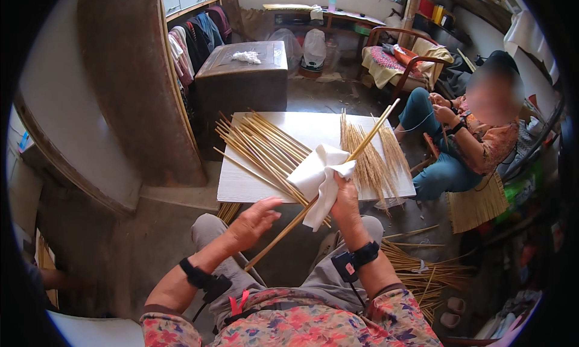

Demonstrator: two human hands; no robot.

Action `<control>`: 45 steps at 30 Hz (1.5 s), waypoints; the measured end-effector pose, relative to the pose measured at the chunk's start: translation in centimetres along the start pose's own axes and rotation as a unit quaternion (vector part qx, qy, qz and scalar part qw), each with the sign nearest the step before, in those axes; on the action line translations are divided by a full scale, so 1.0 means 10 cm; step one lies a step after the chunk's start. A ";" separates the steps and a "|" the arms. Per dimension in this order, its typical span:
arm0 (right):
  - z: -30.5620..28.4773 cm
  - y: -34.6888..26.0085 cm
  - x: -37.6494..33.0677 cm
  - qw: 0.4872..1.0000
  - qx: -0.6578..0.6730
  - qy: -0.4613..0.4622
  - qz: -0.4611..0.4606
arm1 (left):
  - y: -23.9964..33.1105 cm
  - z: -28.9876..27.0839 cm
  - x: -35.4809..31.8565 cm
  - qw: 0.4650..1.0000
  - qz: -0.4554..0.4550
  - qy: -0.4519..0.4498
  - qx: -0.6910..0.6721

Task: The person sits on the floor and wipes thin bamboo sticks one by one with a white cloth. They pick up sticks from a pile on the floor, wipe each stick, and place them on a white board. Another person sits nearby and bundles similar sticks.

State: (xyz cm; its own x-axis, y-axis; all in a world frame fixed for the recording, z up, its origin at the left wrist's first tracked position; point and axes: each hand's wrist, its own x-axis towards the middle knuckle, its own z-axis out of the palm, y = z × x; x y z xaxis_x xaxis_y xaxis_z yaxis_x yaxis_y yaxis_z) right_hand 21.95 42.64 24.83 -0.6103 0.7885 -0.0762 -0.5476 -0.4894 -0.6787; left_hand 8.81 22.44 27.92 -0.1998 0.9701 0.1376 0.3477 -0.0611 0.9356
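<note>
I see two hands of my own in the head view. My right hand point(345, 203) is closed around one white cloth point(318, 179), and the cloth is wrapped about a single long straw stalk point(313, 202) that runs slantwise from down near my left knee up over the white table point(241, 187), its far tip past the table's back half. My left hand point(253, 221) hovers just beside the lower stretch of that stalk, fingers loosely spread and gripping nothing; whether a fingertip brushes it I cannot tell from here.

On the table lie two heaps: one fan of bare stalks point(265, 145) at the left, too many to count, and one bundle of brushy straw heads point(371, 160) at the right, touching the cloth's edge. A third pile of stalks point(422, 271) lies on the floor by my right leg.

One other person point(467, 142) sits beyond the table's right end, both hands together at chest height. Behind the table stands one dark wooden chest point(241, 75) with one small white wad point(246, 57) on top.
</note>
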 end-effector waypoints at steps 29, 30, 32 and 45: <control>0.37 0.62 -0.36 1.000 -0.009 -0.007 -0.004 | 0.10 0.16 -0.74 0.960 -0.278 -0.014 0.020; 0.28 0.57 -0.25 1.000 -0.007 0.007 -0.019 | 0.08 0.12 -0.84 0.967 -0.247 -0.007 0.061; 0.19 0.41 -0.11 0.998 0.013 0.026 -0.055 | -0.06 0.05 -1.20 0.972 -0.187 0.011 0.142; -0.47 -0.97 0.46 0.985 0.042 0.082 -0.147 | -0.13 -0.52 -2.49 0.933 -0.269 0.139 0.193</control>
State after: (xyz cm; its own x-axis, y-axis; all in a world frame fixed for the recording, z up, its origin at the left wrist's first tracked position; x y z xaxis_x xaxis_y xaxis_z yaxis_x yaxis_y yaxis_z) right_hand 27.15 52.78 27.62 -0.3216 0.9468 -0.0075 -0.7360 -0.2550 -0.6271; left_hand 8.55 -2.91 24.96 -0.6521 0.7343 -0.1886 0.4219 0.5582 0.7144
